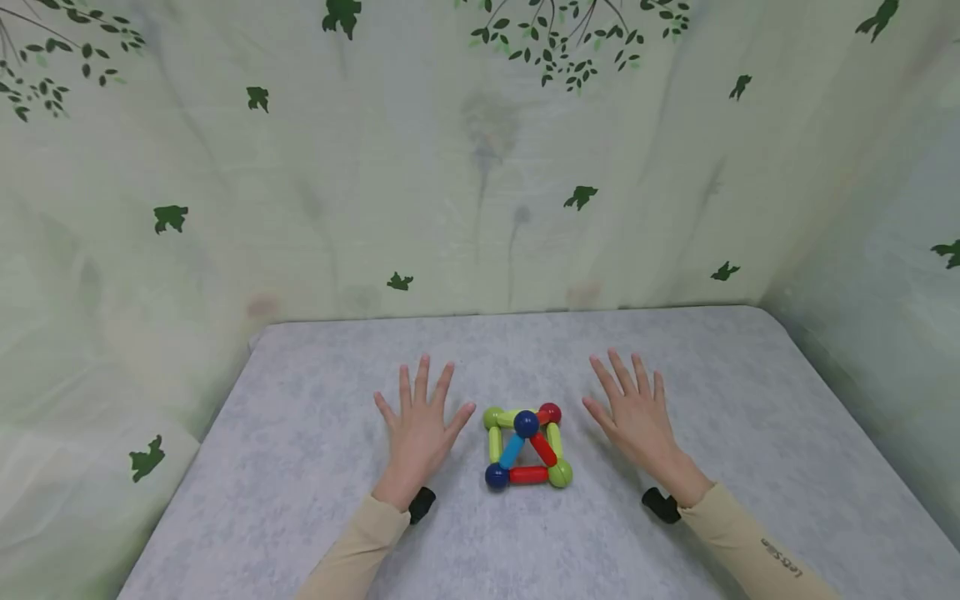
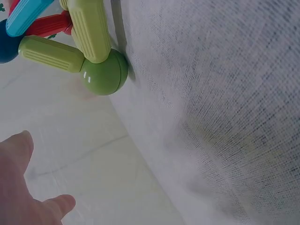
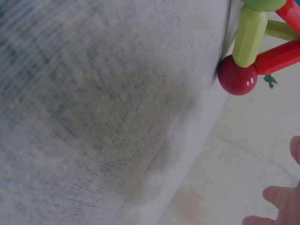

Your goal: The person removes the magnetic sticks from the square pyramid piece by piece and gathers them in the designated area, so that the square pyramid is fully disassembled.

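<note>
A small pyramid of ball-and-rod building toy pieces [image 1: 528,475] stands on the table between the two hands. Its peak is a dark blue ball [image 1: 527,423]; green, red and blue balls form the base corners, joined by ribbed rods in red, light green and blue. To its left, the left hand [image 1: 418,433] has its fingers straight and spread, holding nothing. On the other side the right hand [image 1: 637,417] is spread likewise, apart from the toy. The left wrist view shows a green ball [image 2: 104,72] close up; the right wrist view shows a red ball [image 3: 237,75].
A pale grey cloth covers the table [image 1: 300,400]. Behind it hangs a light green curtain [image 1: 420,167] printed with leaves and branches, which also runs along the sides. Dark wrist straps [image 1: 660,505] and beige sleeves [image 1: 360,542] are on the arms.
</note>
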Action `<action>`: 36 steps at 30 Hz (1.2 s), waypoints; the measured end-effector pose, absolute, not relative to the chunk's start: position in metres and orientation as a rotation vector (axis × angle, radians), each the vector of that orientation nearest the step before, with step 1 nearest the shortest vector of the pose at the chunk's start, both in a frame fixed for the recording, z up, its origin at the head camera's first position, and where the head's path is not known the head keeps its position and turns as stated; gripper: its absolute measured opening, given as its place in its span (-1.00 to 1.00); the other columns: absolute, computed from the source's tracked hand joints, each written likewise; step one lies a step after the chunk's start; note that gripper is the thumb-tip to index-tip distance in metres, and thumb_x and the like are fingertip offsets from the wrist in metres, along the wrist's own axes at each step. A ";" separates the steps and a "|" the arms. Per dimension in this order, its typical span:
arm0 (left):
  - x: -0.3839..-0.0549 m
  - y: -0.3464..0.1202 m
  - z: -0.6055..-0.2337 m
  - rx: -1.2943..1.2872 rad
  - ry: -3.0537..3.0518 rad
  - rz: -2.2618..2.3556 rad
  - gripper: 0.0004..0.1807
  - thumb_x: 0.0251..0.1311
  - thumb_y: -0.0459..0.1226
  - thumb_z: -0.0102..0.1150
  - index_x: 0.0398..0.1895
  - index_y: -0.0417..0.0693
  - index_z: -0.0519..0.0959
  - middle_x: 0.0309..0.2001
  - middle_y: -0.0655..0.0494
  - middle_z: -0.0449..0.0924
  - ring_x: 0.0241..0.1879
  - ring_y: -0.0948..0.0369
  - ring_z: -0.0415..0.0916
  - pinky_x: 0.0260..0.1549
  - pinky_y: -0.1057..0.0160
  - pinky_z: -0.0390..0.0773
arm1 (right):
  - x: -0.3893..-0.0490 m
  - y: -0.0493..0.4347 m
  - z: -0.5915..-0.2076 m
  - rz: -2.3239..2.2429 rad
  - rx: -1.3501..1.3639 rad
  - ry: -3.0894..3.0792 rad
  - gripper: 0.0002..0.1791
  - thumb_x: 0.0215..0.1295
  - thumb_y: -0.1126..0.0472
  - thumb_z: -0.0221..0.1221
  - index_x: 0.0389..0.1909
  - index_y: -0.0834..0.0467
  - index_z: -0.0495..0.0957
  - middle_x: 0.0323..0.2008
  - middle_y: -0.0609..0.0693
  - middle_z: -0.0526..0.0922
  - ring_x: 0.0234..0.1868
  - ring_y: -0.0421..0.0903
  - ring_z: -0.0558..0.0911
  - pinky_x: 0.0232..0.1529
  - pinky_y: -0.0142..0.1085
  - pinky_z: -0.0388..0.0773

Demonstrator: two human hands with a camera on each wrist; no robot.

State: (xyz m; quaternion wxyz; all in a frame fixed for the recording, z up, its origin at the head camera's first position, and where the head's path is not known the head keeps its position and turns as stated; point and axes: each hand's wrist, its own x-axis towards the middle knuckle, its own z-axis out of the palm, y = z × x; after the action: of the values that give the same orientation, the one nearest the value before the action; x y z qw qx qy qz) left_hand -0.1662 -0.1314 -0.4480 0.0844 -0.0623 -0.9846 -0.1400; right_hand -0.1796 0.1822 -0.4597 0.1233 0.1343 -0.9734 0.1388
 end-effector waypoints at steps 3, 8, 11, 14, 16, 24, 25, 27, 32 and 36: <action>-0.166 -0.133 -0.447 -0.194 -2.914 -0.436 -0.17 0.27 0.27 -0.12 0.51 0.15 0.03 0.52 -0.05 -0.29 0.44 -0.15 -0.51 0.14 -0.44 -0.48 | -0.179 0.183 -0.459 0.404 0.415 -2.830 -0.24 0.36 -0.16 0.04 0.47 0.08 0.10 0.45 0.19 0.02 0.43 0.29 -0.12 0.27 0.32 -0.20; -0.165 -0.134 -0.448 -0.238 -2.875 -0.493 -0.19 0.28 0.24 -0.08 0.50 0.14 0.07 0.51 -0.05 -0.24 0.45 -0.16 -0.40 0.17 -0.43 -0.40 | -0.178 0.183 -0.458 0.443 0.481 -2.815 -0.26 0.36 -0.12 0.06 0.46 0.09 0.11 0.45 0.20 0.04 0.43 0.29 -0.09 0.27 0.32 -0.19; -0.164 -0.133 -0.446 -0.299 -2.854 -0.541 -0.23 0.31 0.22 -0.10 0.49 0.12 0.08 0.51 -0.05 -0.21 0.45 -0.15 -0.32 0.21 -0.39 -0.30 | -0.177 0.183 -0.457 0.495 0.534 -2.801 -0.26 0.36 -0.09 0.08 0.46 0.10 0.11 0.44 0.20 0.06 0.43 0.29 -0.07 0.27 0.32 -0.18; -0.165 -0.132 -0.445 -0.410 -2.820 -0.627 -0.28 0.35 0.17 -0.12 0.49 0.10 0.10 0.50 -0.06 -0.15 0.44 -0.11 -0.22 0.26 -0.32 -0.17 | -0.176 0.182 -0.457 0.550 0.601 -2.766 -0.25 0.34 -0.05 0.12 0.45 0.13 0.12 0.43 0.22 0.09 0.41 0.29 -0.01 0.27 0.30 -0.11; -0.165 -0.131 -0.444 -0.503 -2.778 -0.726 -0.32 0.39 0.11 -0.11 0.48 0.07 0.12 0.49 -0.06 -0.09 0.43 -0.08 -0.13 0.28 -0.24 -0.05 | -0.176 0.182 -0.457 0.592 0.645 -2.735 -0.25 0.33 -0.02 0.15 0.45 0.14 0.13 0.41 0.22 0.12 0.40 0.27 0.05 0.27 0.27 -0.03; -0.170 -0.123 -0.444 -0.791 -2.558 -1.212 -0.48 0.33 -0.21 0.12 0.34 -0.04 0.33 0.27 0.08 0.35 0.25 0.14 0.29 0.16 0.08 0.35 | -0.168 0.174 -0.453 1.074 0.772 -2.658 -0.30 0.27 0.16 0.25 0.39 0.17 0.22 0.31 0.14 0.33 0.28 0.11 0.33 0.17 0.13 0.31; -0.171 -0.122 -0.444 -0.827 -2.528 -1.255 -0.50 0.31 -0.25 0.16 0.30 -0.07 0.36 0.23 0.07 0.40 0.21 0.14 0.34 0.14 0.10 0.38 | -0.167 0.173 -0.454 1.158 0.791 -2.641 -0.33 0.27 0.20 0.25 0.37 0.19 0.25 0.28 0.14 0.37 0.26 0.10 0.36 0.15 0.12 0.34; -0.173 -0.119 -0.444 -0.875 -2.490 -1.329 -0.52 0.26 -0.29 0.20 0.24 -0.14 0.42 0.16 0.01 0.47 0.14 0.13 0.42 0.10 0.15 0.43 | -0.165 0.170 -0.456 1.305 0.823 -2.609 -0.39 0.26 0.27 0.25 0.31 0.25 0.31 0.21 0.17 0.44 0.19 0.09 0.44 0.11 0.09 0.40; -0.175 -0.110 -0.447 -0.960 -2.474 -1.469 -0.52 0.18 -0.31 0.29 0.16 -0.23 0.46 0.07 -0.06 0.54 0.06 0.11 0.49 0.07 0.18 0.46 | -0.160 0.162 -0.460 1.606 0.813 -2.597 -0.53 0.26 0.32 0.23 0.19 0.28 0.39 0.08 0.15 0.54 0.07 0.07 0.53 0.02 -0.03 0.50; -0.176 -0.104 -0.450 -1.032 -2.477 -1.486 -0.51 0.15 -0.29 0.32 0.14 -0.24 0.46 0.05 -0.11 0.54 0.04 0.06 0.49 0.04 0.07 0.48 | -0.157 0.156 -0.463 1.757 0.824 -2.584 -0.61 0.28 0.34 0.20 0.11 0.25 0.43 0.05 0.12 0.55 0.04 0.08 0.55 0.01 -0.14 0.52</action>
State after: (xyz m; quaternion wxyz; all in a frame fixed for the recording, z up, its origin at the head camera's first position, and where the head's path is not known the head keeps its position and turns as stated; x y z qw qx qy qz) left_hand -0.1758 -0.1038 -0.4501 0.0369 -0.3362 -0.8070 -0.4841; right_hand -0.1569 0.1563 -0.4631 -0.0450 0.2548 -0.7988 0.5432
